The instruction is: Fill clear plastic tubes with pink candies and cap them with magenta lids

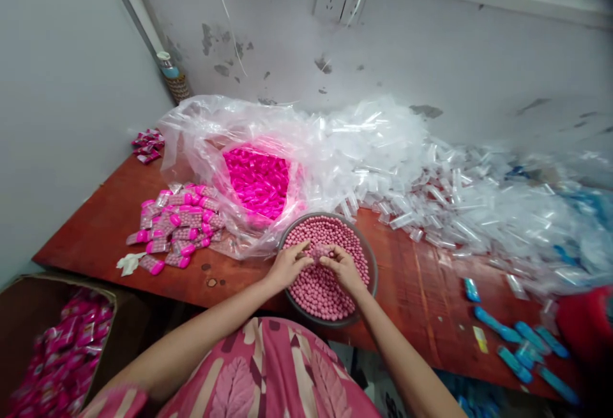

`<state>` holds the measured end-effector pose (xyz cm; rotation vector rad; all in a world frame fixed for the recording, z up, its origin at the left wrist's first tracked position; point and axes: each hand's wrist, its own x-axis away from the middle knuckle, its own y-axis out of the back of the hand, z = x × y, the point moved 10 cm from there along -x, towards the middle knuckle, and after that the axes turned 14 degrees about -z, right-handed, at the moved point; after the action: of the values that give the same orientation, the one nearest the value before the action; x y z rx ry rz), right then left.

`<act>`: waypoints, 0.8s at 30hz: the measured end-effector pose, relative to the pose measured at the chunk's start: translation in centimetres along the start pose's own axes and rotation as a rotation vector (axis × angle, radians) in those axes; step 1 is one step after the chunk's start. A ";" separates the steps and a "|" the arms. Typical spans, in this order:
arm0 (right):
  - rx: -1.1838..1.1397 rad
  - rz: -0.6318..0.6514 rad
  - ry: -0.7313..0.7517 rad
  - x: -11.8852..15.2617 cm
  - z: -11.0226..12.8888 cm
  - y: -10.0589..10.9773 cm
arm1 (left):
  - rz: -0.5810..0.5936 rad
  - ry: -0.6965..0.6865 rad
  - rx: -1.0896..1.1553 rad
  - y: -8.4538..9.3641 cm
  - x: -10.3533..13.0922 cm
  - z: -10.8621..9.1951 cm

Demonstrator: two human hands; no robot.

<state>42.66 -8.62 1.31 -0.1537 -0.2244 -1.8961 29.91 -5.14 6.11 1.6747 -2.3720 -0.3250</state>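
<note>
A round metal bowl [371, 258] heaped with small pink balls [330, 230] sits at the near edge of a red-brown table [416, 290]. Both my hands are inside the bowl. My left hand [287, 266] and my right hand [343, 268] meet over the pile and hold a small clear tube [320, 252] packed with pink balls between their fingertips. Behind the bowl lies an open clear plastic bag [201, 131] holding bright pink caps [258, 179].
Filled pink-capped tubes [177, 226] lie in a heap on the left of the table. A big pile of empty clear tubes [431, 175] fills the right back. Blue-capped tubes [517, 335] lie at the right front. A cardboard box [29, 290] with filled tubes stands lower left.
</note>
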 end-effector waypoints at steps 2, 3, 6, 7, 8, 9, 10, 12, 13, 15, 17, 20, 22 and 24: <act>-0.086 -0.014 -0.044 0.6 0.7 0.0 | 0.037 -0.039 0.011 -1.3 -0.4 -0.9; -0.092 -0.024 -0.050 0.8 1.1 0.2 | 0.049 -0.048 0.022 -1.7 -0.6 -1.2; -0.102 -0.041 -0.085 1.0 2.0 1.0 | 0.090 -0.030 0.063 -2.4 -1.0 -1.3; -0.102 -0.037 -0.107 1.0 2.1 1.3 | 0.098 -0.015 0.073 -2.5 -1.0 -1.1; -0.089 -0.026 -0.127 1.0 2.2 1.6 | 0.097 -0.001 0.085 -2.4 -1.1 -0.9; -0.052 -0.011 -0.136 0.9 2.2 1.9 | 0.096 0.013 0.101 -2.2 -1.1 -0.8; 0.017 0.005 -0.125 0.8 2.3 2.1 | 0.096 0.027 0.126 -2.0 -1.0 -0.6; 0.230 0.026 -0.034 0.2 2.9 2.3 | 0.110 0.054 0.203 -1.7 -0.6 -0.5; 0.344 0.027 0.036 -0.3 3.4 2.3 | 0.123 0.068 0.250 -1.4 -0.4 -0.4; 0.513 0.016 0.185 -1.4 4.9 1.6 | 0.137 0.113 0.345 -0.7 0.2 0.0; 0.593 0.017 0.307 -2.9 6.5 -0.2 | 0.114 0.183 0.439 0.7 0.7 0.8; 0.690 0.095 0.458 -5.7 8.5 -4.8 | 0.046 0.312 0.545 3.3 1.4 2.7; 0.828 0.183 0.532 -8.0 8.9 -8.8 | 0.011 0.371 0.589 5.0 1.8 3.8; 0.993 0.251 0.553 -10.7 8.2 -12.4 | -0.022 0.395 0.620 6.8 2.0 4.6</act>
<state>34.47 7.03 6.02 0.9496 -0.6899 -1.3283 21.78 -4.54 3.89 1.7746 -2.2653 0.7459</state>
